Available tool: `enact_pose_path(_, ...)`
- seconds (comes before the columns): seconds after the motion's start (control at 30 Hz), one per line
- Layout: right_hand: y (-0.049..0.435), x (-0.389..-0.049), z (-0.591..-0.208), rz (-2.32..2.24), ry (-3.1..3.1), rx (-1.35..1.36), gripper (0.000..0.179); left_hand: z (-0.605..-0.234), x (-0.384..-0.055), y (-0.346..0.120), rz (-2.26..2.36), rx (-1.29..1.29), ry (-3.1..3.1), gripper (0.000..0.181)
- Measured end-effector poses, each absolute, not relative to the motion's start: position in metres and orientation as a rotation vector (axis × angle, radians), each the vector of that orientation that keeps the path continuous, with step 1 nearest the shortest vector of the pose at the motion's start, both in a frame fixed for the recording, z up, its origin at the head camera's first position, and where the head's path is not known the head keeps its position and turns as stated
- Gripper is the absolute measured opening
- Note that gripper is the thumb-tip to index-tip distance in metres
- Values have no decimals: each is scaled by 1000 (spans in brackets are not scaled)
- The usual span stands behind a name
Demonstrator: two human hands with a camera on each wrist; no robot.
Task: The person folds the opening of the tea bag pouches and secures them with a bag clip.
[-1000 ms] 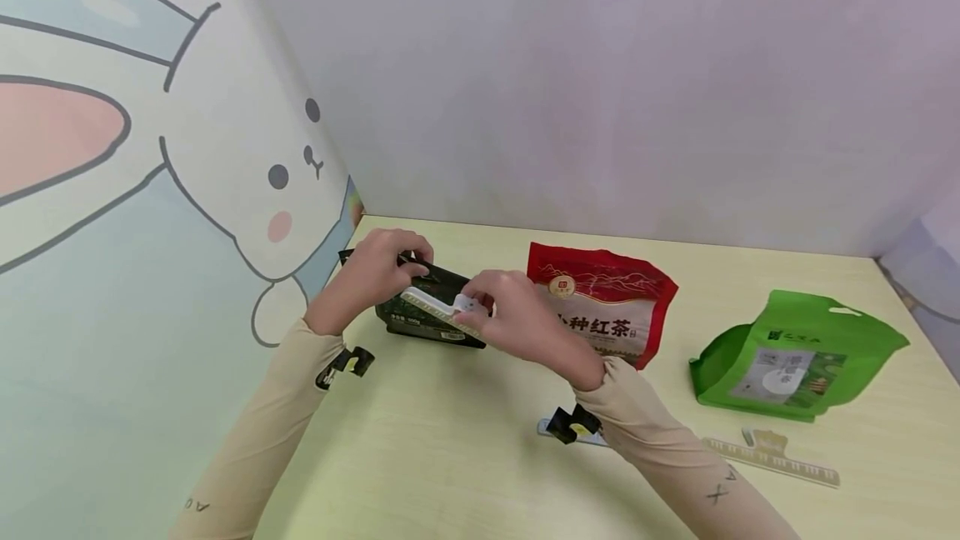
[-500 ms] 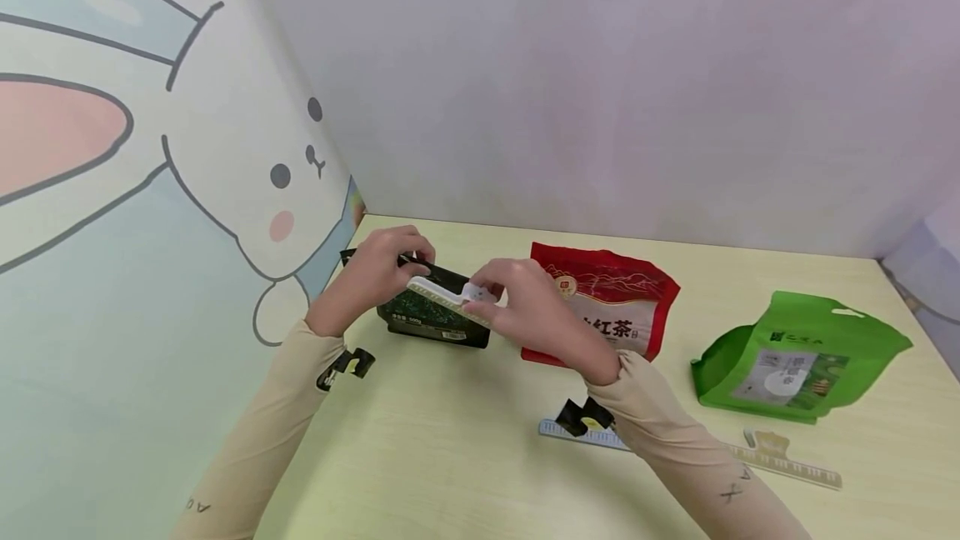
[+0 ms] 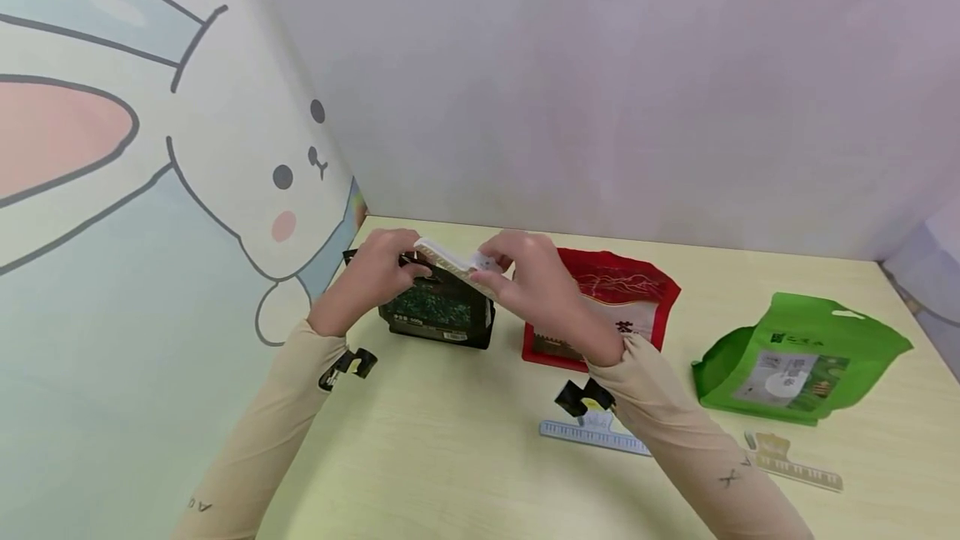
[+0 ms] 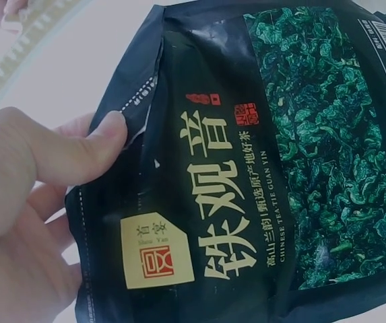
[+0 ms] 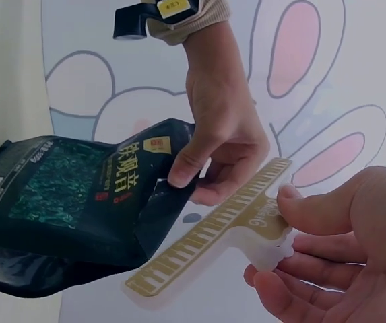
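Note:
A dark green-black tea bag (image 3: pixel 431 311) stands on the table at the left, leaf picture facing front. My left hand (image 3: pixel 381 269) pinches its top edge, thumb on the front; the left wrist view shows that thumb on the folded corner of the tea bag (image 4: pixel 213 188). Raised beside the bag's top edge is a long clip (image 5: pixel 213 229) with a gold and white piano-key bar. My right hand (image 3: pixel 536 282) grips the clip by its handle, thumb on one face and fingers behind. In the right wrist view the bar slants close past the bag's top.
Behind my right hand stands a red tea bag (image 3: pixel 630 273), partly covered. A green bag (image 3: pixel 795 365) is at the right. A blue piano-key clip (image 3: pixel 592 434) and a gold one (image 3: pixel 798 467) lie on the table near my right forearm. A rabbit-painted wall (image 3: pixel 225 148) rises at the left.
My right hand has lifted the clip from in front of the dark tea bag up to its top edge. The left hand keeps its pinch on the bag.

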State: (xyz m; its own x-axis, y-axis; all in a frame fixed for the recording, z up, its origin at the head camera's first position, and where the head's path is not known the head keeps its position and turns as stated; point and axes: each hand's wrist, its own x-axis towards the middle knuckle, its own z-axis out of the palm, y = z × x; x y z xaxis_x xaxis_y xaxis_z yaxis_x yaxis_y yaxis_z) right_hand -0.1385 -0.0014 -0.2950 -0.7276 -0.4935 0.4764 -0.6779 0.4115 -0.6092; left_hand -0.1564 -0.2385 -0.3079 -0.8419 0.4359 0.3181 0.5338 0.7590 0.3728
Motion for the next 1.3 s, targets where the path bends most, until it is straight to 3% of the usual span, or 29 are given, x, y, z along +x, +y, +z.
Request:
enact_pose_path(0.4, -7, -146, -291, 1187, -2488, 1023, 14, -308, -154, -238, -631, -655, -2762, 7)
enact_pose_path(0.73, -15, -154, -294, 1106, -2491, 1041, 9, -309, -153, -240, -747, -594, -2766, 31)
enact_pose_path(1.07, -21, -159, -300, 998, -2452, 1093, 2, -309, -153, -241, -803, -601, -2789, 30)
enact_pose_path(1.3, -25, -163, -305, 959, -2455, 1161, 8, -309, -153, -242, -839, -627, -2788, 26)
